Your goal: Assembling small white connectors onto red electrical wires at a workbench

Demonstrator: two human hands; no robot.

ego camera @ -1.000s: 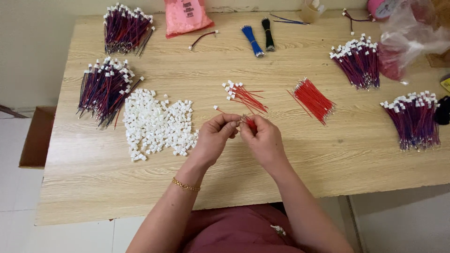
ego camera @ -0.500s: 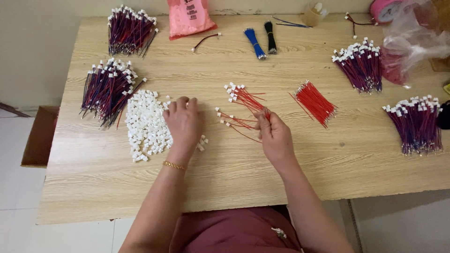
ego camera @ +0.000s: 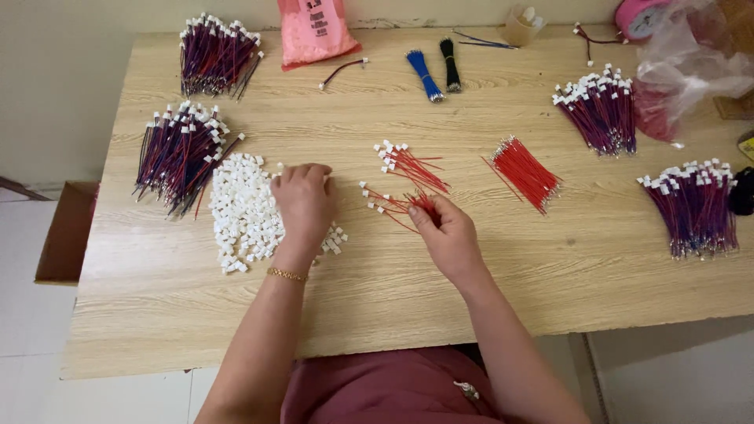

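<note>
My left hand (ego camera: 304, 202) rests palm down on the right edge of a heap of small white plastic connectors (ego camera: 239, 210), fingers curled among them. My right hand (ego camera: 445, 233) pinches the ends of several thin red wires with white connector tips (ego camera: 386, 202) lying on the wooden table (ego camera: 377, 298). A second little cluster of red wires with white tips (ego camera: 408, 161) lies just beyond. A bundle of bare red wires (ego camera: 525, 170) sits to the right of my right hand.
Bundles of red-and-blue wires with white connectors lie at far left (ego camera: 181, 153), back left (ego camera: 214, 53), back right (ego camera: 598, 106) and right edge (ego camera: 695, 206). A pink bag (ego camera: 312, 30), blue and black ties (ego camera: 430, 69), and clear plastic bags (ego camera: 691, 67) line the back.
My hands, together at the table's middle a second ago, have parted: the left went to the white connector heap, the right lowered onto the tipped red wires.
</note>
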